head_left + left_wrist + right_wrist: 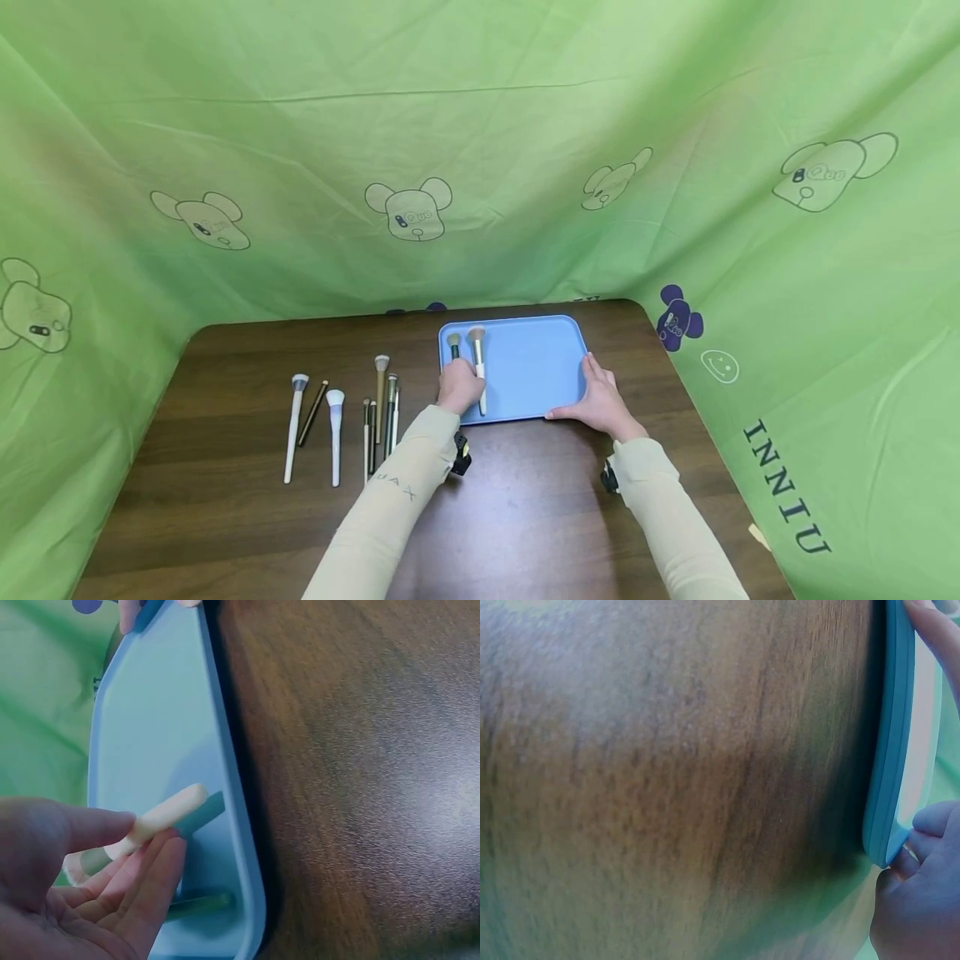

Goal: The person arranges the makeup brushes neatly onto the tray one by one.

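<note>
My left hand pinches a white-handled makeup brush between thumb and fingers, just above the left part of a blue tray. In the head view, the bristles of this makeup brush point to the back. Beside it in the tray lies a dark-handled makeup brush, partly hidden by the hand; its handle end shows under my fingers in the left wrist view. My right hand grips the tray's near right corner, thumb at the front rim and fingers along the right side.
Left of the tray, several makeup brushes lie close together, partly behind my left sleeve. Farther left on the brown wooden table are two white brushes and a short dark one. Green cloth hangs around the table's back and sides.
</note>
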`<state>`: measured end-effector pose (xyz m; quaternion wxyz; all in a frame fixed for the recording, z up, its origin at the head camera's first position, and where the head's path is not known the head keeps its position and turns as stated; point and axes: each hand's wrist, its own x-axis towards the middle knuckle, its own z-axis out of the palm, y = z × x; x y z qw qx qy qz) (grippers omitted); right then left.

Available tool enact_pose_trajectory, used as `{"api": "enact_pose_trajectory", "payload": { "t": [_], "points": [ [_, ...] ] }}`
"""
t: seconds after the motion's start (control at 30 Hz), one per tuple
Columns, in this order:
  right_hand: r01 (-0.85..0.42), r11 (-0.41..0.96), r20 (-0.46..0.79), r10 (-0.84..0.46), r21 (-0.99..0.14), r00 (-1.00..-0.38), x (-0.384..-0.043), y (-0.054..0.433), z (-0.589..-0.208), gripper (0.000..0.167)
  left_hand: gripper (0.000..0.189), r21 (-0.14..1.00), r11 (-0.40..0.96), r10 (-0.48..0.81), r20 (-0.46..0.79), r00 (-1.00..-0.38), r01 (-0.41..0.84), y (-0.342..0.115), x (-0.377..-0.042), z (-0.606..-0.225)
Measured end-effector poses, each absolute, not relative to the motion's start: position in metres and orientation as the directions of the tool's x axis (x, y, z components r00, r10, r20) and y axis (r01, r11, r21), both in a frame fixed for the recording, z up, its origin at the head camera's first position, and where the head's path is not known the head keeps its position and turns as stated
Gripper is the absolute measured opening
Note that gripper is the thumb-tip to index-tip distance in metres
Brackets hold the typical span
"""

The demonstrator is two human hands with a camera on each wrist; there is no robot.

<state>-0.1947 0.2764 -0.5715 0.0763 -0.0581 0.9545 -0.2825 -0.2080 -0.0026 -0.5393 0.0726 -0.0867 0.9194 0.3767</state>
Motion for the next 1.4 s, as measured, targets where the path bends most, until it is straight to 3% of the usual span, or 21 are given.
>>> {"api": "enact_pose_trajectory", "payload": {
  "t": [0.87,1.4],
  "points": [
    [-0.069,0.839,-0.117,-0.155,-0.539,-0.981,-0.194,0.276,-0.57,0.148,0.02,0.617,0.751,-0.151,-0.186,-0.971,-0.235,0.002,-0.211,-0.546],
    [-0.069,0.833,-0.112,-0.155,-0.549,-0.982,-0.193,0.275,-0.569,0.147,0.032,0.681,0.713,-0.128,-0.106,-0.986,-0.166,-0.008,-0.217,-0.527]
  ]
}}
